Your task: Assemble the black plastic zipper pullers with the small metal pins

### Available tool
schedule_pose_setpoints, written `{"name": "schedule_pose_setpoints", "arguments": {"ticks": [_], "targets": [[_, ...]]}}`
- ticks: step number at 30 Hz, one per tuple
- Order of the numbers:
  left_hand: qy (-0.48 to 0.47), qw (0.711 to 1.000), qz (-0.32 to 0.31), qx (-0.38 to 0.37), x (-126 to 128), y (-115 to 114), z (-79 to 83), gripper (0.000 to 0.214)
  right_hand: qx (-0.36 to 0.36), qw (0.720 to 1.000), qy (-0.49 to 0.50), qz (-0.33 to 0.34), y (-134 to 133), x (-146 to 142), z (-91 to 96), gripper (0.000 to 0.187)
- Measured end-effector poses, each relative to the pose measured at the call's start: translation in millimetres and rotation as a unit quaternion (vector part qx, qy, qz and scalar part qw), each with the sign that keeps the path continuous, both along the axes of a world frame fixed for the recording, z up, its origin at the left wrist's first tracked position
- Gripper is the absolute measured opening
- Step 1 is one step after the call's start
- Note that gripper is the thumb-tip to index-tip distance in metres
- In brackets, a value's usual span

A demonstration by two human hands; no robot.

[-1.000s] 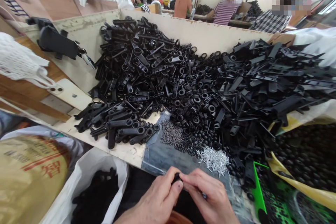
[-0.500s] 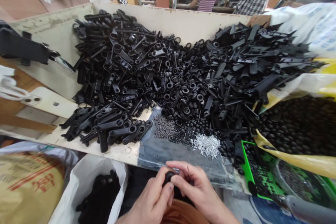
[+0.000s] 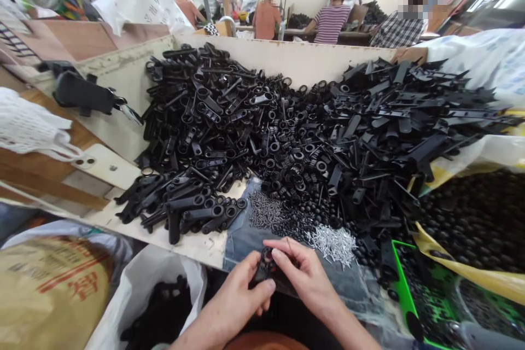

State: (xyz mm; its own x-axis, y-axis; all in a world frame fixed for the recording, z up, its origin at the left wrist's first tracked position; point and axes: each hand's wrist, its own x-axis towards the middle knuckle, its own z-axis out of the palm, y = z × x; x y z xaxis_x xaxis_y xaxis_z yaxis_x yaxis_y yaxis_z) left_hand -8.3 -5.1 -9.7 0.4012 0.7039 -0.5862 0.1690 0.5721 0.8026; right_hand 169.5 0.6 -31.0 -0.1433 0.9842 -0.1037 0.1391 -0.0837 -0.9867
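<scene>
Head view: left hand and right hand both pinched closed on one small black plastic part.

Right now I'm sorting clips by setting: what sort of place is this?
Probably a small assembly workshop: a bench bin heaped with black plastic parts, a pile of metal pins, and other people seated at a table behind.
</scene>
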Motion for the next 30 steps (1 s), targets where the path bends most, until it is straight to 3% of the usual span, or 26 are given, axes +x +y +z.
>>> {"name": "schedule_pose_setpoints", "arguments": {"ticks": [5,9,13,17,24,30], "targets": [[-0.097,0.981,0.086,-0.144,0.6,-4.9,5.4,0.11,0.011,0.998,0.003,0.065,6.2,1.3,8.0,0.042],[-0.109,0.974,0.099,-0.173,2.0,-5.0,8.8,0.122,-0.004,0.997,0.017,0.079,6.4,2.1,7.3,0.044],[-0.117,0.97,0.112,-0.179,1.4,-6.6,8.7,0.126,0.011,0.996,-0.045,0.081,4.8,4.1,5.3,0.037],[-0.135,0.971,0.086,-0.175,-3.3,-7.7,8.4,0.111,0.045,0.99,-0.083,0.101,4.1,7.1,8.1,0.032],[-0.187,0.962,0.025,-0.197,-6.1,-6.4,7.2,0.044,0.068,0.978,-0.122,0.153,0.9,17.4,15.8,0.034],[-0.207,0.954,0.018,-0.215,-3.0,-9.4,3.0,0.035,0.065,0.971,-0.136,0.185,0.6,23.7,16.2,0.034]]}}
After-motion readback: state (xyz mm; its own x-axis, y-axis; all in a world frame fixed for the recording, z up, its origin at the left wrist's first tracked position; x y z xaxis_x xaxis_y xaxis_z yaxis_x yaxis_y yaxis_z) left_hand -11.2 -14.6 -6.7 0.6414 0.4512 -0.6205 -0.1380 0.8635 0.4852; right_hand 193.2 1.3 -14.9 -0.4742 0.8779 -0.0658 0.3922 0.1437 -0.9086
